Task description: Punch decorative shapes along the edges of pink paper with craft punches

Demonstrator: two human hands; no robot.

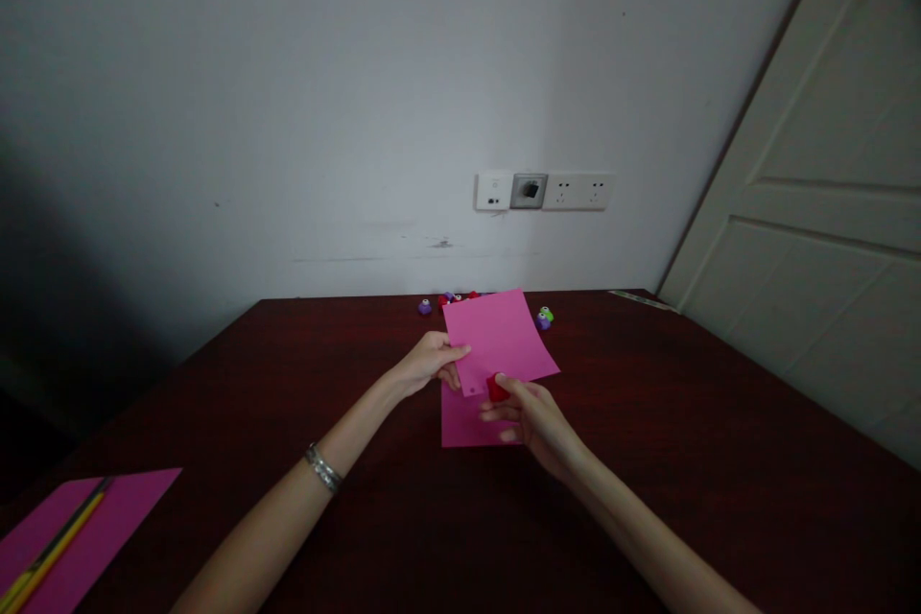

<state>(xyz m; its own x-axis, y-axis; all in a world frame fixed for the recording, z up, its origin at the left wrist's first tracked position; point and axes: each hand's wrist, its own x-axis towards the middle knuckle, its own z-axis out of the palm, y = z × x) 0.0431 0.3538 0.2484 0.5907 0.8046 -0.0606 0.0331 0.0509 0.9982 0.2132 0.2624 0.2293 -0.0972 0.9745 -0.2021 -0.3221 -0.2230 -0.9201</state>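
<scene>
My left hand (433,363) is closed on the left edge of a pink paper sheet (496,331), thumb on top and fingers beneath, holding it raised and tilted. A small dark mark (472,390) shows near the sheet's lower left corner. Between the thumb and fingers of my right hand (536,417) is a small red block-like thing (496,389), at the sheet's lower edge; its exact kind is not clear. Under both hands a second pink sheet (467,427) lies on the dark table, partly covered by the raised one.
Behind the sheets stand small toy-like figures with eyes: a purple one (424,307), a green one (548,314) and several partly hidden. Another pink sheet (136,508) with yellow pencil-like sticks (61,537) lies at near left. The wall bounds the table's (323,336) back.
</scene>
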